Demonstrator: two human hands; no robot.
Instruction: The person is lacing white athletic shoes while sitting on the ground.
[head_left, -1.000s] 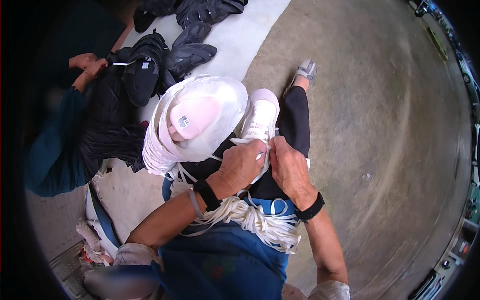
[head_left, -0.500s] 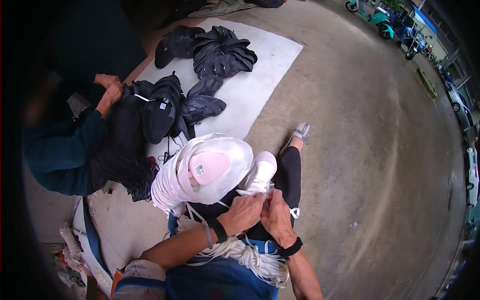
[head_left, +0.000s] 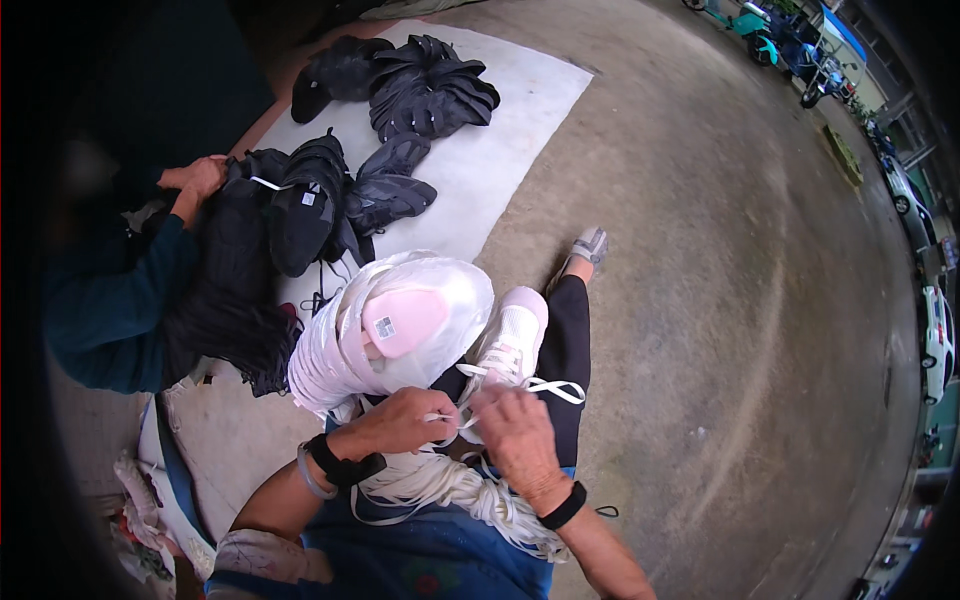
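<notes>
A white and pink shoe upper (head_left: 512, 340) lies over my lap, its toe pointing away from me, with a white shoelace (head_left: 556, 389) threaded in its front. My left hand (head_left: 405, 420) is closed in a pinch on a lace end, left of the upper. Bent over the near part of the upper, my right hand (head_left: 515, 435) has its fingers curled against it; their tips are partly hidden and slightly blurred. A stack of nested white and pink shoe uppers (head_left: 345, 345) leans just left. Below my hands, a thick bundle of white laces (head_left: 470, 500) rests on blue cloth (head_left: 430, 555).
Several black shoe uppers (head_left: 430, 90) lie in heaps on a white sheet (head_left: 530, 95) ahead. At the left, a co-worker in a dark teal sleeve (head_left: 120, 310) has hands (head_left: 198, 178) at the black uppers. Scooters (head_left: 765, 40) and cars (head_left: 935, 340) stand beyond the concrete floor (head_left: 690, 250).
My hands have parted: the left moved left, drawing a lace end, and the right shifted slightly left onto the upper. The whole view has shifted a little.
</notes>
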